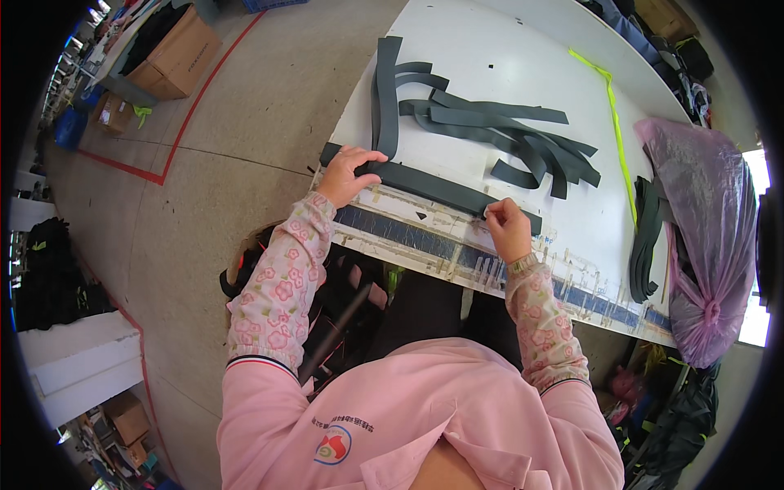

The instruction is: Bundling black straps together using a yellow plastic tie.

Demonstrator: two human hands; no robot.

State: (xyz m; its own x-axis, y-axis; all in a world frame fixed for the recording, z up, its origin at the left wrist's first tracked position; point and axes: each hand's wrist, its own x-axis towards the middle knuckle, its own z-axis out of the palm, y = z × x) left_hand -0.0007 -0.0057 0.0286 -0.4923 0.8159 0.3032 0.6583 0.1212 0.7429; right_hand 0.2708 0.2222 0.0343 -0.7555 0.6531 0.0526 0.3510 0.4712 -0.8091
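Observation:
A dark grey flat fabric strip (pixel 441 187) lies lengthwise along the near edge of the white table. My left hand (pixel 347 174) grips it near its left end, fingers over the far edge and thumb on the near side. Close to the strip's right end, my right hand (pixel 510 230) is closed in a pinch at its near edge. A small whitish bit shows at those fingertips, too small to name. Beyond my left hand a folded grey strip (pixel 385 98) points away from me. Several loose grey strips (pixel 523 135) lie tangled farther back.
The white table (pixel 490 45) has a worn, taped front edge. On its right lie a yellow-green ribbon (pixel 618 139) and a bundle of dark strips (pixel 645 245). A pink plastic bag (pixel 706 212) hangs by the right side. Cardboard boxes (pixel 178 55) stand across the floor at left.

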